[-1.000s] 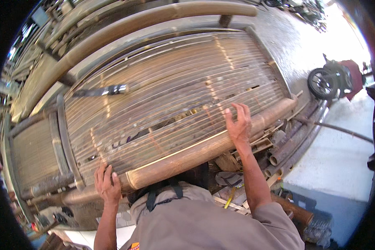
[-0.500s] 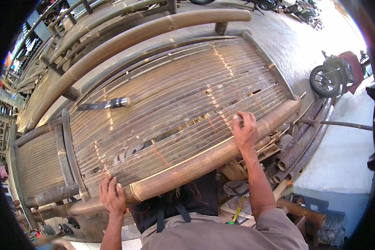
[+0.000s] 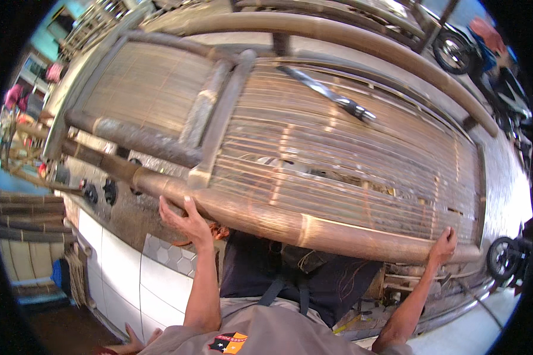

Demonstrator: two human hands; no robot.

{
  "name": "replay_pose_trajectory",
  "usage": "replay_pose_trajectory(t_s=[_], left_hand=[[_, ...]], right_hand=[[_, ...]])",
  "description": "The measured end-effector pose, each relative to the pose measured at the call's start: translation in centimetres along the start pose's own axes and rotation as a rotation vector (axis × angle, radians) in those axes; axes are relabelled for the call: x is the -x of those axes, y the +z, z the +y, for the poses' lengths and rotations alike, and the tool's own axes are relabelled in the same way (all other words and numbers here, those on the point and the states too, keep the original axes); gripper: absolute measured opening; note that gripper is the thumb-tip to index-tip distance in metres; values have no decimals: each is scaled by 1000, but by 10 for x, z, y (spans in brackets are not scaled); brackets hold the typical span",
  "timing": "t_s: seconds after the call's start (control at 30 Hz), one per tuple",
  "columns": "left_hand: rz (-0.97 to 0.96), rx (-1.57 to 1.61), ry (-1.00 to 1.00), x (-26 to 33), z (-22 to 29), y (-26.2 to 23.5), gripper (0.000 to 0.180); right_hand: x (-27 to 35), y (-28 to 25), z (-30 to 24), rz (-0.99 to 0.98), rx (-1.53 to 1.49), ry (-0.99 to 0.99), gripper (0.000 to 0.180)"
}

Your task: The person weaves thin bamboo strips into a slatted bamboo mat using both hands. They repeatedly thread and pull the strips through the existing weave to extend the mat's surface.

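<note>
In front of me lies a bamboo bench [image 3: 397, 160] with a seat of thin slats and a thick round front rail [image 3: 260, 219]. My left hand [image 3: 189, 225] is open against the near side of that rail, with the thumb and fingers apart. Toward the rail's right end, my right hand [image 3: 443, 247] is closed over it, its fingers curled at the slat edge. A long knife [image 3: 326, 92] with a dark blade and a tape-wrapped handle rests on the slats toward the back, away from both hands. Gaps show between some slats near the middle.
A smaller slatted panel [image 3: 151, 89] forms the bench's left end. A thick bamboo pole [image 3: 337, 29] runs along its back. Motorcycles [image 3: 503, 260] stand at the right. White floor tiles [image 3: 118, 266] lie at lower left, where a blurry bare hand or foot [image 3: 135, 342] shows.
My view has swung to the left, so the bench appears turned. My left hand's fingers have spread against the rail. The right hand is now nearer the rail's right end. The knife remains on the slats.
</note>
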State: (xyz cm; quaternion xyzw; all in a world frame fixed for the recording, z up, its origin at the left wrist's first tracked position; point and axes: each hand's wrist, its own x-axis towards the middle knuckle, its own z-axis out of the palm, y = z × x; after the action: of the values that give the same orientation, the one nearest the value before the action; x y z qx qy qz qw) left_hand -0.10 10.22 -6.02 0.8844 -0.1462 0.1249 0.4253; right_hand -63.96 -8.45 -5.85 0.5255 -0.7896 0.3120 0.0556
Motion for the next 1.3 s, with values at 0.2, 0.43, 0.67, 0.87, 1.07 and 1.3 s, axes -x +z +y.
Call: replay_pose_trajectory(t_s=[0.2,0.43,0.67,0.87,1.07,1.3], left_hand=[[-71,1017,-692,-34,-10,24,103],[-67,1040,-697,-42,-10,27,99],[-103,996,-564,-48,-18,41,105],[-75,843,-468,-44,-34,45,104],[-229,758,-496,-45,-37,42,97],[-256,611,-347,-54,-31,42,87]], right_hand=[[-5,8,17,-103,297,113,46],[-10,17,47,-190,246,29,53],[1,18,65,-174,203,69,47],[6,17,57,-194,305,106,52],[24,22,18,-30,200,44,37],[23,14,-34,51,206,48,36]])
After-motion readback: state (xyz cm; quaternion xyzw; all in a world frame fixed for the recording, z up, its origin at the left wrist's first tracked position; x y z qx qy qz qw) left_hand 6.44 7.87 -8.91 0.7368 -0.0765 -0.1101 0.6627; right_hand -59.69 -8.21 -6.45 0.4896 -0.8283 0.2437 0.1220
